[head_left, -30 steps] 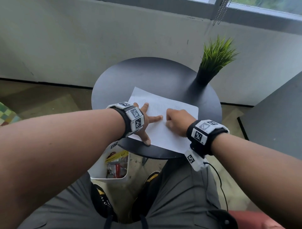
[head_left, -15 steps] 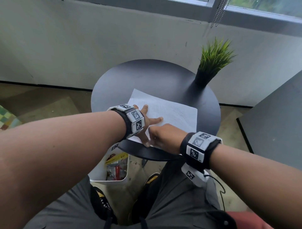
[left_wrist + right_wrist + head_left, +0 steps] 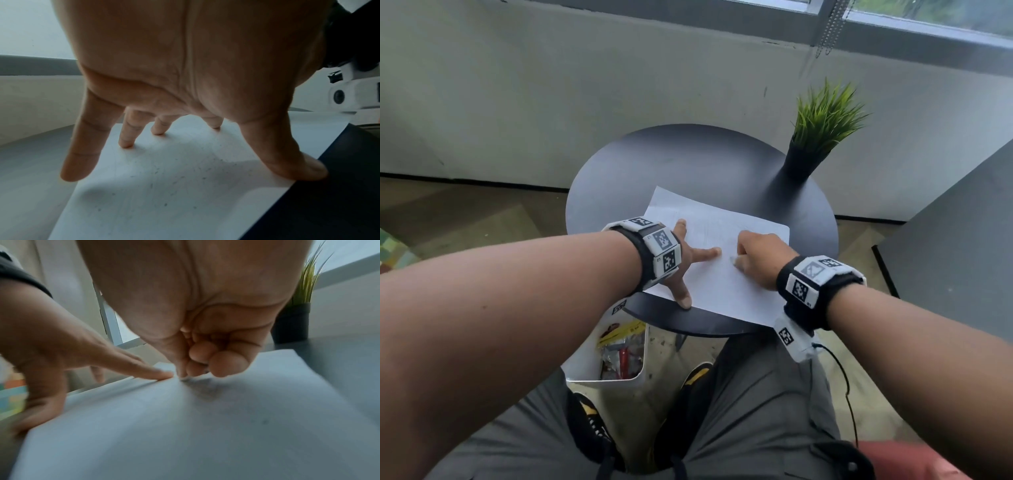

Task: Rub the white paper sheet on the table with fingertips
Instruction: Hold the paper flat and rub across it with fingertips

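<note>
The white paper sheet (image 3: 722, 284) lies on the near half of a round black table (image 3: 688, 164). My left hand (image 3: 686, 255) is spread on the sheet's left part, its straight fingertips (image 3: 125, 144) and thumb pressing the paper (image 3: 164, 186) down. My right hand (image 3: 760, 257) is over the middle of the sheet with its fingers curled into the palm. In the right wrist view its curled fingertips (image 3: 205, 369) touch the paper (image 3: 185, 426) right beside the left index finger (image 3: 156, 374). I see nothing held in it.
A green grass plant in a black pot (image 3: 803, 164) stands at the table's far right edge. A white bin (image 3: 592, 363) with wrappers sits on the floor under the near left rim. A dark grey surface (image 3: 962, 240) lies to the right. My knees are just below the table.
My right hand slid toward the near left of the sheet half a second ago and has now moved back up to its middle. The left hand has stayed spread in place.
</note>
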{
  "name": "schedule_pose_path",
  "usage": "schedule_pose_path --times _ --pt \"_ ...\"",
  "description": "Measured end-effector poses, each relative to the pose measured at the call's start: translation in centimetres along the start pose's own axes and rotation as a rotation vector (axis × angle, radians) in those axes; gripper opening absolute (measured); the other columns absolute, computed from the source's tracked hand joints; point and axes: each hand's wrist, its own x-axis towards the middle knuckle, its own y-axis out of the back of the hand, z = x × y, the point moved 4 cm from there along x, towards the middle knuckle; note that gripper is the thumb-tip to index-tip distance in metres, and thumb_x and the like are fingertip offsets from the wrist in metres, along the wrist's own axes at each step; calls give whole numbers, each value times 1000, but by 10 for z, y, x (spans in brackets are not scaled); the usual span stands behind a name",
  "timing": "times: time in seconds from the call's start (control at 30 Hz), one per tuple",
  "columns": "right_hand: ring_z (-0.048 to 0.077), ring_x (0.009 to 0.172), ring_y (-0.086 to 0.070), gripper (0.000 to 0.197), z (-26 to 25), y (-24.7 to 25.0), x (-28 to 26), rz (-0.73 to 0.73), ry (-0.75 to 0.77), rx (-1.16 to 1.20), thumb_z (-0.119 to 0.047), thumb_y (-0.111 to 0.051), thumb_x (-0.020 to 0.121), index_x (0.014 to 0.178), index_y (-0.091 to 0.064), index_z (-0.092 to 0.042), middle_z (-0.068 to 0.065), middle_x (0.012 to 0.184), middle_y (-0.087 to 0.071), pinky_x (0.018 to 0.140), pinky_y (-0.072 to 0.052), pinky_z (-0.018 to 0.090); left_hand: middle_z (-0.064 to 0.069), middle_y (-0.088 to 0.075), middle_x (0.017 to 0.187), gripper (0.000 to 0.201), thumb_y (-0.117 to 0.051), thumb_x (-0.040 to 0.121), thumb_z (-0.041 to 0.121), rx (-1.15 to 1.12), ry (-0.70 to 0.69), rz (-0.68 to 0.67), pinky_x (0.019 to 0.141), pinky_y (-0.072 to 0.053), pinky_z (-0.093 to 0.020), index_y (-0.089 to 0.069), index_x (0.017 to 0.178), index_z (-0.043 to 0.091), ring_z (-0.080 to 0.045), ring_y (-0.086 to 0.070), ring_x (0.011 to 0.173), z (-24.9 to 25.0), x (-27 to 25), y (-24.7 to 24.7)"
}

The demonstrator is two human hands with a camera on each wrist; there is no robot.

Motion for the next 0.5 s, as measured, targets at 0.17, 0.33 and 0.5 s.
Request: schedule_pose_path --times 0.17,0.33,0.5 --pt "28 88 -56 15 -41 -27 -31 -141 323 -7 -31 -47 96 105 -50 -19 9 99 -63 74 -45 35 -19 20 161 118 -73 60 79 -2 -1 -1 107 -35 -62 14 140 69 -54 -29 137 -1 0 -1" --pt "31 92 -57 11 3 -5 -8 -2 4 32 -29 -50 93 96 -49 -19 10 100 -61 74 -48 36 -17 18 161 118 -72 61 79 1 4 0 105 -35 -63 15 139 70 -54 -29 137 0 0 1" --pt "29 88 -55 18 -39 -28 -34 -141 330 -19 -30 -47 96 106 -51 -16 10 101 -63 72 -42 34 -17 21 162 118 -73 61 79 12 15 -16 108 -34 -63 15 140 69 -54 -27 138 0 -2 1"
